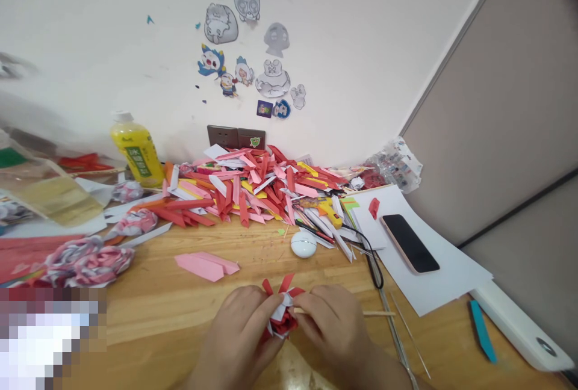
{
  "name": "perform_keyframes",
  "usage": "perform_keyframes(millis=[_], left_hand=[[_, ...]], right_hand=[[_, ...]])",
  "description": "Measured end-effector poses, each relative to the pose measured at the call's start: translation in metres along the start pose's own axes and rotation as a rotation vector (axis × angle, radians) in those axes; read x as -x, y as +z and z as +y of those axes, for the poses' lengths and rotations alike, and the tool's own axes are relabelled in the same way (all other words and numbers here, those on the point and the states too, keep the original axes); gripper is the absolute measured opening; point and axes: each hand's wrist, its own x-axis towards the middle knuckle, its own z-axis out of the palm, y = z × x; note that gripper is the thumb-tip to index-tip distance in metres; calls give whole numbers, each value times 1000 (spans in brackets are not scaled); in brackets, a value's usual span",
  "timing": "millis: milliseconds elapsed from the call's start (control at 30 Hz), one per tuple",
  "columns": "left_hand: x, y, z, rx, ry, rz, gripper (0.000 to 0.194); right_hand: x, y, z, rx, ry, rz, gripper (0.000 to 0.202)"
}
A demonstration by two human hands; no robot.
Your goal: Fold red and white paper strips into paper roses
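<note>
Between my two hands, low in the middle of the head view, is a red and white folded-paper flower point(285, 321) with pointed strips sticking out at its top. My left hand point(246, 333) is closed around the flower's left side. My right hand point(334, 324) pinches a thin wooden stick point(378, 313), whose near end meets the flower and whose far end pokes out to the right. My fingers hide part of the flower and the stick's middle. Two folded pink paper strips point(205, 265) lie ahead of my left hand. A white egg-shaped case point(303, 245) sits just beyond the flower.
Along the wall spreads a heap of folded paper strips point(253, 182), with a yellow glue gun point(332, 212) at its right. A yellow drink bottle point(138, 149) stands back left, near crumpled paper flowers point(102, 263). To the right, a phone point(410, 244) rests on white paper point(433, 294).
</note>
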Motion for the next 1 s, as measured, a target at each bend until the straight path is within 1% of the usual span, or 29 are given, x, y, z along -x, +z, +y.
perform_keyframes(millis=[133, 333, 567, 800, 1000], left_hand=[[0, 0, 1, 6, -11, 5, 17], [3, 2, 0, 14, -15, -2, 18], [1, 0, 2, 26, -23, -8, 18], [1, 2, 2, 34, -32, -5, 19], [3, 2, 1, 37, -27, -18, 20]], right_hand=[[-1, 0, -1, -15, 12, -24, 35], [-4, 0, -1, -14, -5, 1, 36], [-3, -2, -2, 21, -28, -15, 38], [1, 2, -1, 23, -63, 1, 29], [0, 1, 0, 16, -53, -5, 28]])
